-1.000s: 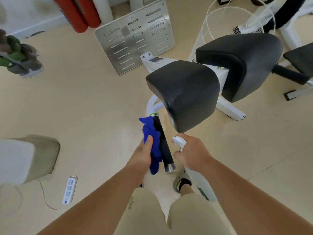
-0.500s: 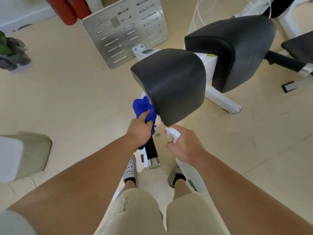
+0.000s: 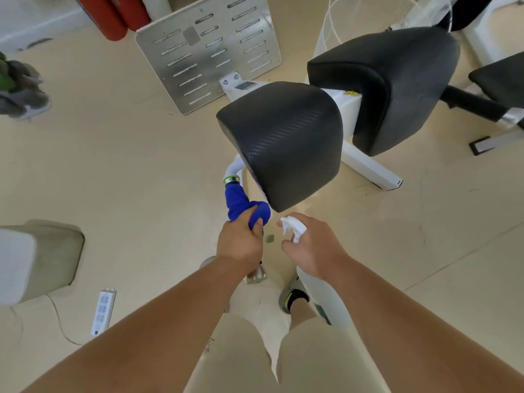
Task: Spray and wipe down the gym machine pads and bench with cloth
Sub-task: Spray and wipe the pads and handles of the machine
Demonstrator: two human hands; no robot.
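Note:
My left hand [image 3: 241, 245] grips a blue cloth [image 3: 241, 204] wrapped round the machine's black handle, whose metal end cap [image 3: 256, 275] shows below my wrist. Just to the right, my right hand [image 3: 312, 248] holds a white spray bottle [image 3: 326, 302] by its neck, the nozzle [image 3: 290, 224] pointing left toward the cloth. A black padded seat [image 3: 286, 140] sits directly above both hands. A second black pad [image 3: 388, 80] stands behind it to the right on the white frame [image 3: 368, 165].
A slotted metal footplate [image 3: 209, 49] leans at the back. Red rollers [image 3: 113, 15] stand at the top left. A beige box [image 3: 37, 256] and a power strip [image 3: 103, 310] lie on the floor at left. Another black pad [image 3: 502, 78] is at the far right.
My left hand slid the blue cloth up the handle toward the seat and back down a little. The right hand with the bottle stayed beside it.

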